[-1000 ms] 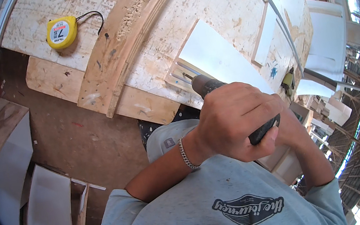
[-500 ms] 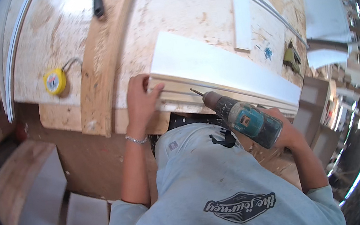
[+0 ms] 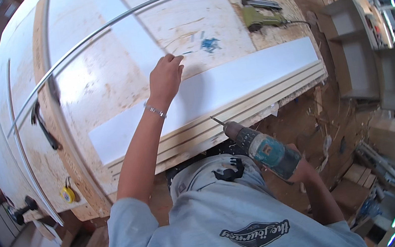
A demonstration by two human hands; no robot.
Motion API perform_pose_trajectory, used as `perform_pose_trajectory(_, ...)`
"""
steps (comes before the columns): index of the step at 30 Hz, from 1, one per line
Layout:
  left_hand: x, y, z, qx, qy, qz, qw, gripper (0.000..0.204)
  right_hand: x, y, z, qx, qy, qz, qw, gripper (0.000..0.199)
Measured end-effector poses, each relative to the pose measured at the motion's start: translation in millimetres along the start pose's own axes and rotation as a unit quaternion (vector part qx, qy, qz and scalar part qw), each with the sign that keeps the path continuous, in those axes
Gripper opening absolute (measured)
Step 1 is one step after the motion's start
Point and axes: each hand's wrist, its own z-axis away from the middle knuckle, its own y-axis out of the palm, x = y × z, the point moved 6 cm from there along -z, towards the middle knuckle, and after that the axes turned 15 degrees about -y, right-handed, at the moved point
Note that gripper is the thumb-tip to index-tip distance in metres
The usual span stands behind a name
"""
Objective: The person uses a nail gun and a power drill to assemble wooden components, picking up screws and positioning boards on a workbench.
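Note:
My right hand [image 3: 298, 165] is closed round the handle of a teal and black cordless drill [image 3: 268, 151], mostly hidden behind it. The drill's thin bit [image 3: 216, 120] points toward the front edges of stacked wooden strips [image 3: 236, 107]. A long white board [image 3: 246, 73] lies along these strips on the workbench. Above the board, my left hand [image 3: 166, 79] reaches over the bench with its fingers curled together. Whatever is in those fingers is too small to make out. Just right of the fingertips lies a little heap of small blue pieces [image 3: 210, 45].
A green nail gun [image 3: 259, 18] rests at the far right of the workbench [image 3: 85, 89]. A long metal strip [image 3: 139, 8] crosses the bench. At left are a wooden plank [image 3: 65, 143], a hammer [image 3: 45, 128] and a yellow tape measure [image 3: 68, 195]. Open cabinet boxes [image 3: 350, 49] stand at right.
My left hand has left the end of the board and strips and reached forward across the bench toward the blue pieces. The view has swung to the right. The drill stays in my right hand.

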Motion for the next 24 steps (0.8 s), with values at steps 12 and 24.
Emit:
perform_pose_trajectory(12, -20, 66, -26, 0.162, -0.215, 0.04, 0.962, 0.011, -67, -89, 43, -0.09, 0.136, -0.083, 0.983, 0.045)
perform_pose_trajectory(24, -3, 36, 238, 0.137, -0.538, 0.717, 0.421, 0.027, 3, -12, -20, 0.153, -0.035, 0.023, 0.987, 0.073)
